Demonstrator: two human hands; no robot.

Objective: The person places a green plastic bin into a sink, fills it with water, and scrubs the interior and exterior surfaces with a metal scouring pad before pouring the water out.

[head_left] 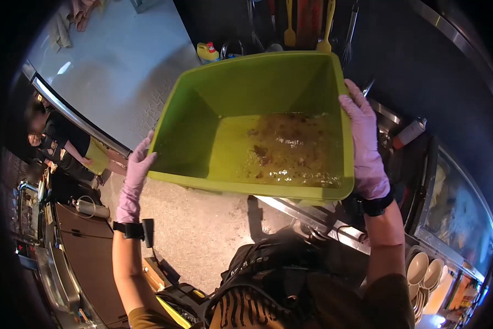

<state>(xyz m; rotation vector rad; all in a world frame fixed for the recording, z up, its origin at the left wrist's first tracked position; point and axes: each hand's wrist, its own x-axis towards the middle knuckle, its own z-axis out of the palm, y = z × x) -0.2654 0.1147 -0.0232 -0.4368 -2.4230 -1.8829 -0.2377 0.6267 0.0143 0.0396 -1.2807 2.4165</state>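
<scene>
Lime-green plastic, with sloping walls and a rolled rim, forms the deep rectangular tub point(268, 85) that hangs in the air between the two hands, in front of the person's body and with its open mouth turned up toward the head. One pink-gloved left hand point(139, 164) is at the left short end, close to the near left corner, partly open, with the thumb against the rim and the other fingers mostly out of sight, so how far they wrap beneath cannot be told. Opposite it, the pink-gloved right hand point(361, 118) is at the right short end, its fingers lightly bent with the tips at the rim toward the far right corner and the palm side to the outer wall. Inside, a shiny brown liquid with dark bits point(294, 151) covers the right part of the bottom and reaches the near long edge, while the left part shows bare plastic. Empty, such a tub would probably be light and fairly stiff; with this load it is likely heavier toward the right end and prone to slosh, and a wet rim could be slippery under gloves. Both short-end rims, gripped midway and kept level, look the soundest hold.
</scene>
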